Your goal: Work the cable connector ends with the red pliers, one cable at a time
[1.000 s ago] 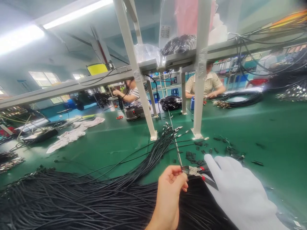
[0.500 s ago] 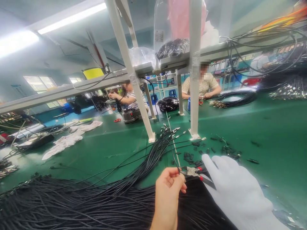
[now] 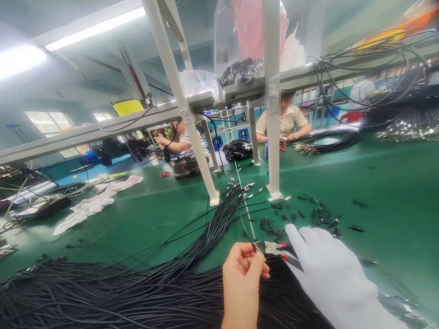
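My bare left hand [image 3: 242, 274] pinches a thin black cable [image 3: 247, 214] that runs away across the green bench [image 3: 370, 183]. My right hand [image 3: 329, 274] wears a white glove and grips small red-handled cutters [image 3: 276, 249], whose jaws meet the cable right beside my left fingertips. Under both hands lies a big heap of black cables [image 3: 120, 292]. Short black cut-off pieces [image 3: 295, 217] are scattered just beyond the cutters.
White shelf legs [image 3: 270, 114] stand on the bench ahead. White cloths [image 3: 92, 201] lie at the left. Two people sit working at the far side beside a coil of black cables [image 3: 240, 148]. More cable bundles [image 3: 329, 139] lie at the right.
The view has drifted slightly, so the bench appears shifted left and down. Both hands keep the same hold on cable and cutters.
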`<action>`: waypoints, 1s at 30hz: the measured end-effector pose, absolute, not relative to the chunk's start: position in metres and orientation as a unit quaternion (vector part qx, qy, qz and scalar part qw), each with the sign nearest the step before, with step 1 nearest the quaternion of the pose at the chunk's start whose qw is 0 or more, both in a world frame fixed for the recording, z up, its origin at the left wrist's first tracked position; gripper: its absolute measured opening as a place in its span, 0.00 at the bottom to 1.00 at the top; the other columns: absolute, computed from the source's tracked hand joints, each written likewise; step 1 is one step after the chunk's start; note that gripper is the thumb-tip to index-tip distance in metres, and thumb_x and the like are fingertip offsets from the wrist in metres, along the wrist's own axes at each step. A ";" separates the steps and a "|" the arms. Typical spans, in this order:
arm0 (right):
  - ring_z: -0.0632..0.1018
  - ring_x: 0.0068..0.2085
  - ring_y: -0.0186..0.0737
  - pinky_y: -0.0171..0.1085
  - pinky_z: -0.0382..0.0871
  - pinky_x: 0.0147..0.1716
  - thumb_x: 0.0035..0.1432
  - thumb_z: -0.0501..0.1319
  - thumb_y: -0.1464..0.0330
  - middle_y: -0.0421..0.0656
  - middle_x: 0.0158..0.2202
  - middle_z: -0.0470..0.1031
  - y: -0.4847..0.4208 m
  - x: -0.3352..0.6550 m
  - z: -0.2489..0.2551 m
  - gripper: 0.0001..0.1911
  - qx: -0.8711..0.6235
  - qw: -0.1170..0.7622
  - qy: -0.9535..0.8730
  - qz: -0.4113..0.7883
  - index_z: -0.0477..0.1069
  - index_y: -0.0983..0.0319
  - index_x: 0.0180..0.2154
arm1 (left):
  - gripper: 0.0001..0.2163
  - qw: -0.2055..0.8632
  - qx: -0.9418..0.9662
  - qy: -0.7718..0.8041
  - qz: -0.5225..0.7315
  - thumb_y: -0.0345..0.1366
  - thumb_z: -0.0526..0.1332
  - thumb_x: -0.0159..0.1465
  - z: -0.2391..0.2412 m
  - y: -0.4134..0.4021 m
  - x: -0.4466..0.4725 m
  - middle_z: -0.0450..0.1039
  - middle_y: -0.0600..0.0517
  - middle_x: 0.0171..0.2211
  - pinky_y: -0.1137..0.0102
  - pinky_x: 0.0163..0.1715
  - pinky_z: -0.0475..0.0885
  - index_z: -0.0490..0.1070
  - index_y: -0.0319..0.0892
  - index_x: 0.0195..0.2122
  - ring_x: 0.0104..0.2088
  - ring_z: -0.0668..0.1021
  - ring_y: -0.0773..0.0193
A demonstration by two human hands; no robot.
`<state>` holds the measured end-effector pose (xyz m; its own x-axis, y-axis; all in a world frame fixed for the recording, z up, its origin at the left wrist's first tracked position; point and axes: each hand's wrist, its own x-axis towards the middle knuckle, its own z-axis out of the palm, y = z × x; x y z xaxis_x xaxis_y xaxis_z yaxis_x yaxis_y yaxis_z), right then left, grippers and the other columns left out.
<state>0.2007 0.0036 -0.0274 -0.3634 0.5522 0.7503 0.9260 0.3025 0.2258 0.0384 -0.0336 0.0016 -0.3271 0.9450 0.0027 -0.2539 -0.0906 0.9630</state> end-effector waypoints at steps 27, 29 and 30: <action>0.67 0.26 0.40 0.39 0.53 0.26 0.55 0.58 0.79 0.42 0.25 0.68 0.005 0.179 -0.037 0.11 -0.564 0.297 -0.660 -0.397 0.72 0.65 0.40 | 0.15 0.491 0.350 0.491 0.629 0.38 0.74 0.49 0.000 -0.033 0.040 0.68 0.57 0.19 0.73 0.19 0.73 0.67 0.40 0.25 0.19 0.76 0.66; 0.66 0.24 0.38 0.37 0.51 0.24 0.55 0.59 0.78 0.42 0.24 0.67 0.003 0.182 -0.043 0.10 -0.565 0.273 -0.672 -0.393 0.72 0.64 0.40 | 0.15 0.490 0.351 0.489 0.631 0.37 0.74 0.49 0.000 -0.033 0.040 0.68 0.57 0.20 0.74 0.19 0.73 0.67 0.40 0.25 0.19 0.76 0.67; 0.66 0.23 0.37 0.37 0.49 0.24 0.55 0.60 0.77 0.41 0.24 0.66 0.002 0.183 -0.046 0.09 -0.573 0.266 -0.670 -0.390 0.72 0.63 0.39 | 0.14 0.484 0.354 0.492 0.631 0.37 0.74 0.49 0.000 -0.033 0.040 0.69 0.57 0.20 0.74 0.19 0.73 0.68 0.40 0.25 0.19 0.76 0.67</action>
